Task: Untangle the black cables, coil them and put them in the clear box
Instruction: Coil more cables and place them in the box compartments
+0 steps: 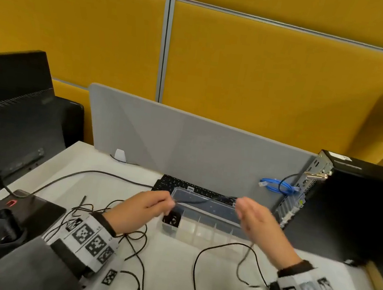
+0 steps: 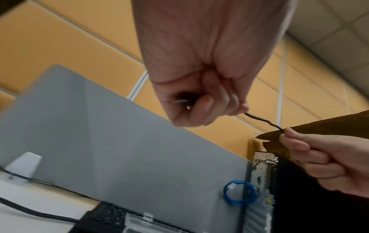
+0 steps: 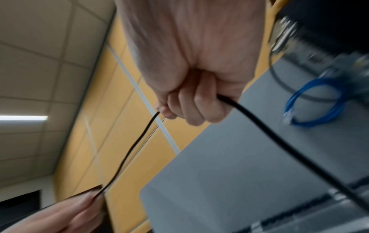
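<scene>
Here, cable: thin black cable (image 1: 192,201) stretched above the clear box (image 1: 202,219), light and limp, likely springy.
Left hand (image 1: 143,209): pinches one end.
Right hand (image 1: 258,224): fist curled round it.
Hold: near the ends, judging by slack.

clear plastic box (image 1: 202,219), matt black cable (image 3: 131,148), grey felt screen (image 1: 197,145).
</scene>
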Available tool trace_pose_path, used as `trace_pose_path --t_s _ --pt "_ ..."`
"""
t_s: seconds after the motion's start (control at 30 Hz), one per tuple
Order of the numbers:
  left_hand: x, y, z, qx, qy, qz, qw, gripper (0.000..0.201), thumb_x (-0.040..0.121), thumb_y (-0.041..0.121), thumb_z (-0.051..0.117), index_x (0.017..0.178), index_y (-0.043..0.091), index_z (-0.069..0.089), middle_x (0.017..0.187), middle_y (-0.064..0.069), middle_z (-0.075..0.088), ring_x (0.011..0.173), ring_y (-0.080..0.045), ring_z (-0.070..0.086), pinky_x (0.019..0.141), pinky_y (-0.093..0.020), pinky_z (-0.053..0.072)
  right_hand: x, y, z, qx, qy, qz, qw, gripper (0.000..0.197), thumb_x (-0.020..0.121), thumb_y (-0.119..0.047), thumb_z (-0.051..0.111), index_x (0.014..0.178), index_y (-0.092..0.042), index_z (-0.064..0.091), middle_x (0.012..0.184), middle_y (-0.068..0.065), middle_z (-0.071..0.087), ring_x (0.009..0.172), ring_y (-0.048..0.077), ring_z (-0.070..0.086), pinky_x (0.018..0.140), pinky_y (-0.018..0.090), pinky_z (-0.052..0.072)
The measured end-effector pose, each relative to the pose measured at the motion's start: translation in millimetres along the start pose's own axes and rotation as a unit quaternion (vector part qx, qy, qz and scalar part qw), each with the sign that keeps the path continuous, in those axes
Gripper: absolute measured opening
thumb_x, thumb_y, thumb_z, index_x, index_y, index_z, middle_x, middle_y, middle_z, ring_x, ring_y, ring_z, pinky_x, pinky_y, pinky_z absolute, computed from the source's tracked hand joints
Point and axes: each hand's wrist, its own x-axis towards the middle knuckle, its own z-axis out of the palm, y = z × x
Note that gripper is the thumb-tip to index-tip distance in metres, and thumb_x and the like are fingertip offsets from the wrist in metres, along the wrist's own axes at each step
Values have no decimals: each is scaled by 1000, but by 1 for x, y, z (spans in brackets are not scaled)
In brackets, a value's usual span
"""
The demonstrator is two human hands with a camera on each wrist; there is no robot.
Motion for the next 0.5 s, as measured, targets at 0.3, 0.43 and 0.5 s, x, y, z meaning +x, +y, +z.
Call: trace_pose_path --t_s 0.3,0.43,0.5 --pt "4 29 15 -248 -26 25 968 27 98 27 40 92 12 62 52 8 31 43 -4 26 44 -14 27 -8 -10 17 -97 39 -110 988 18 97 -34 37 99 -31 54 77 -13 57 70 -2 54 66 13 41" --pt "10 50 19 -533 19 37 845 31 92 22 43 101 0 62 59 1 53 49 -11 49 54 -21 51 -13 -27 47 -70 -14 -104 992 22 98 -35 33 93 -27 52 79 -3 63 66 9 57 66 22 47" --pt "17 48 22 -569 88 43 817 33 95 19 37 106 -2 60 89 -12 70 84 -21 69 80 -27 57 -21 -32 60 -89 -75 -114 987 25 100 -38 30 103 -23 49 78 -4 60 65 13 55 68 31 45"
